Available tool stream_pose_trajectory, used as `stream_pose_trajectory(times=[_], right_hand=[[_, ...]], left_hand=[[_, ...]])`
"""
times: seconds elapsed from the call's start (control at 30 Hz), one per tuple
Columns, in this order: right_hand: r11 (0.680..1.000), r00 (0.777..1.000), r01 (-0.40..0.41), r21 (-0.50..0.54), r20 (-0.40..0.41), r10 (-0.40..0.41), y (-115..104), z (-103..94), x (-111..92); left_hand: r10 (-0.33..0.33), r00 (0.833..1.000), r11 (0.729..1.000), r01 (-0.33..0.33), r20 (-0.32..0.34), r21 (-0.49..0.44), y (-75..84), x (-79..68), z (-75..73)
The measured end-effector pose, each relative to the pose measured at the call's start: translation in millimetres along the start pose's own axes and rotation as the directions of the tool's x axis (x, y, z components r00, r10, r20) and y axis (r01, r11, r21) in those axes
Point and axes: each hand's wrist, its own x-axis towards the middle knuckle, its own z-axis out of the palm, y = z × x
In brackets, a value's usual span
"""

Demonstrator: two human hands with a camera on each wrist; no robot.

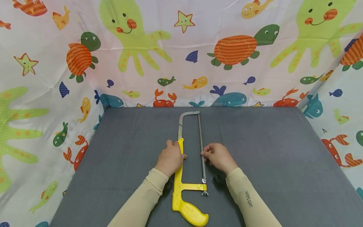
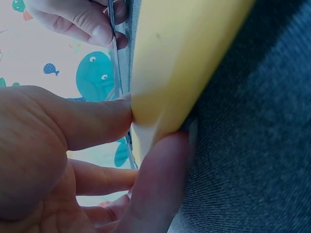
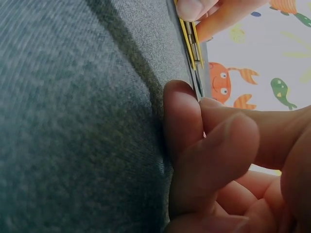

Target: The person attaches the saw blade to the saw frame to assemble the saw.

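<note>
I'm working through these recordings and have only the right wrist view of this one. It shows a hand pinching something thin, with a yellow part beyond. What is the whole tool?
Observer: A hacksaw; the head view shows it from end to end.

Operator: Which part of it is at the near end? My view cuts it off.

Observer: Its yellow handle, at the bottom of the head view.

Operator: Is there a fastener by the near end of the blade?

Observer: Yes, a wing nut, on the near side of the yellow crosspiece. How tight it is, I can't tell.
</note>
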Motion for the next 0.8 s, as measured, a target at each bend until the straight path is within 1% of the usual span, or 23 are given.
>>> stream_pose_trajectory(times=[0.23,0.57,0.8], right_hand=[[1.000,1.000,0.001,-0.001,0.021,-0.001,-1.9,-0.3,-1.2],[1.000,0.999,-0.019,-0.016,0.039,0.020,-1.8,-2.2,-2.2],[0.999,0.998,-0.038,-0.037,0.039,0.039,-2.4,-2.3,-2.8]], left_hand=[[-0.003,1.000,1.000,0.003,0.009,-0.001,-0.6,0.9,0.1],[0.003,1.000,1.000,-0.003,0.007,-0.011,-1.2,0.1,-1.8],[-0.018,1.000,1.000,0.019,0.009,-0.021,0.0,0.3,-2.7]])
